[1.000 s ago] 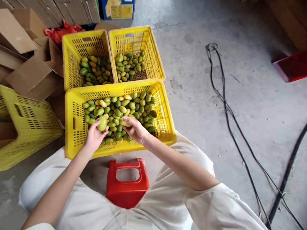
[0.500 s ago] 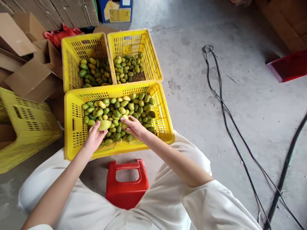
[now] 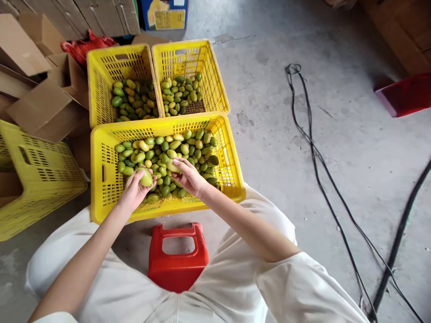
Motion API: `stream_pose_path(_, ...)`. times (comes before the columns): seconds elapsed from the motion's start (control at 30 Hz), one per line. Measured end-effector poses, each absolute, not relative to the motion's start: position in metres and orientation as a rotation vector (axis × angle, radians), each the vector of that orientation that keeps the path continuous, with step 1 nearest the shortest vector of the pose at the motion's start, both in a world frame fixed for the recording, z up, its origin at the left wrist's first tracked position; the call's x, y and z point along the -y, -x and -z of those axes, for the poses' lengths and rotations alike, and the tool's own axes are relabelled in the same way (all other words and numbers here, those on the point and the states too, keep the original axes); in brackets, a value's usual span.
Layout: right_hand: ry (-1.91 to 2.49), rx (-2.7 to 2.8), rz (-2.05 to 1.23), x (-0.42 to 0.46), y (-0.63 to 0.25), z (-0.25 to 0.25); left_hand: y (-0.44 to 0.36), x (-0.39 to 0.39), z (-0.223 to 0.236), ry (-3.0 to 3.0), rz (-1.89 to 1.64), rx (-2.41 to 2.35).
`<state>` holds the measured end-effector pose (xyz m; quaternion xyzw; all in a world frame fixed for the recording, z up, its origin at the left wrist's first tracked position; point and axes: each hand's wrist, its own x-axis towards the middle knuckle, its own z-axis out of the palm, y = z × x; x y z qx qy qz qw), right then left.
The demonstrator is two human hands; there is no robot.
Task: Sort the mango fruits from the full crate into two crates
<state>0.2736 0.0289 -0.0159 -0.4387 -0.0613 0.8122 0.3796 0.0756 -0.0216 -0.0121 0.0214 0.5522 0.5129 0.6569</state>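
Note:
A large yellow crate (image 3: 101, 148) in front of me holds several green and yellowish mangoes (image 3: 188, 146). My left hand (image 3: 133, 193) is closed around one yellow-green mango (image 3: 146, 177) just above the pile. My right hand (image 3: 190, 177) grips another pale mango (image 3: 172, 166) near the crate's middle. Two smaller yellow crates stand behind it: the left one (image 3: 97, 76) and the right one (image 3: 215, 76), each partly filled with mangoes.
A red plastic stool (image 3: 178, 258) stands between my knees. An overturned yellow crate (image 3: 37, 179) and cardboard boxes (image 3: 40, 107) lie at the left. Black cables (image 3: 316, 157) run over the concrete floor at the right, near a red object (image 3: 404, 94).
My left hand has turned its mango and drawn it slightly towards me. My right hand has lifted a mango out of the pile.

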Motion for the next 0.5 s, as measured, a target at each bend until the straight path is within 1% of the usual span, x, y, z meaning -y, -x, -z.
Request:
stream_pose_path(0.2, 1.144, 0.127, -2.035, -0.029, -0.276, 0.016, -0.075, 0.019, 0.012, -0.070, -1.195, -1.207)
stream_pose_path(0.37, 1.130, -0.051, -2.078, -0.031, -0.281, 0.011, -0.076, 0.015, 0.003, -0.011, -1.135, -1.218)
stream_pose_path(0.5, 1.094, -0.035, -2.101, -0.033, -0.283, 0.010, -0.075, 0.017, 0.004, -0.050, -1.104, -1.208)
